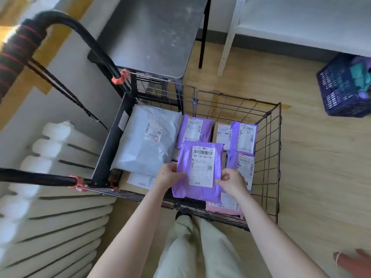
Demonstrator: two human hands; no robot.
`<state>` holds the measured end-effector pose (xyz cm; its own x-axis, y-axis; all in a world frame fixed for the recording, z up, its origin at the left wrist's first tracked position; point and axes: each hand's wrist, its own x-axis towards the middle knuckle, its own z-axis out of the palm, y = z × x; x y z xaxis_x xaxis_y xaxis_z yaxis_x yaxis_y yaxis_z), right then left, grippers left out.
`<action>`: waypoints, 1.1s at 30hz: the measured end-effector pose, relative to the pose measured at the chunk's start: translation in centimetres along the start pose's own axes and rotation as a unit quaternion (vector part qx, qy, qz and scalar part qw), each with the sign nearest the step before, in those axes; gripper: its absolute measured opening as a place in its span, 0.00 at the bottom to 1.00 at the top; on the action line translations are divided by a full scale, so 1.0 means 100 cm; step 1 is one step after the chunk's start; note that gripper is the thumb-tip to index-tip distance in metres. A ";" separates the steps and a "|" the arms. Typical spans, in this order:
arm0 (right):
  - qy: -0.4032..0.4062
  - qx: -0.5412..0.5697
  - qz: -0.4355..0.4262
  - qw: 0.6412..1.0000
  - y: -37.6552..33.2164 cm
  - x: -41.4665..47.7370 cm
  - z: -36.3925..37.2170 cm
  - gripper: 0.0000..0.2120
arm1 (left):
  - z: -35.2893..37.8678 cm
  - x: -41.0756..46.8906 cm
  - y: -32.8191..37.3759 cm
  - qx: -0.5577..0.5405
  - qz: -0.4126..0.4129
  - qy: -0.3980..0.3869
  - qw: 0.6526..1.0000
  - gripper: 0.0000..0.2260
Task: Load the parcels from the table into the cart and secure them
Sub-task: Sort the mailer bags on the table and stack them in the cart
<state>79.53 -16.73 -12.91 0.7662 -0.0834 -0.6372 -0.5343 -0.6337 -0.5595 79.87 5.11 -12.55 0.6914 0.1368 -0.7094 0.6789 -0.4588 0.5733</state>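
Observation:
I hold a purple parcel (200, 169) with a white label over the wire cart (269, 149). My left hand (168, 176) grips its left edge and my right hand (232, 182) pinches its right edge. Inside the cart lie a large grey mailer (146, 141) at the left, a purple parcel (194, 128) behind the held one, purple parcels at the right (244, 137), a small cardboard box (222, 133) and a pink parcel (226, 207) near the front. The grey table (152, 33) stands behind the cart, its top bare.
The cart's black padded handle (60, 21) arches up at the left, with a black strap (66, 93) hanging from it. A white radiator (50, 197) is at the left. A blue basket (343, 87) sits on the floor under white shelving (301, 23) at the right.

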 end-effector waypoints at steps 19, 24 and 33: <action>-0.092 0.037 0.068 0.993 0.056 0.143 0.115 0.07 | 0.043 0.133 -0.048 0.317 0.022 0.068 0.946 0.25; -0.072 0.048 0.017 0.996 0.049 0.141 0.118 0.04 | 0.055 0.133 -0.050 0.475 0.177 0.086 0.858 0.38; -0.035 0.044 0.018 0.998 0.051 0.165 0.125 0.12 | 0.071 0.159 -0.056 0.471 0.175 -0.077 0.861 0.50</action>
<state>84.95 -11.71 -32.89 0.7201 -0.0488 -0.6921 -0.5929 -0.5614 -0.5773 85.31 3.65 -29.98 0.7225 -0.2404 -0.6482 -0.1174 -0.9666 0.2277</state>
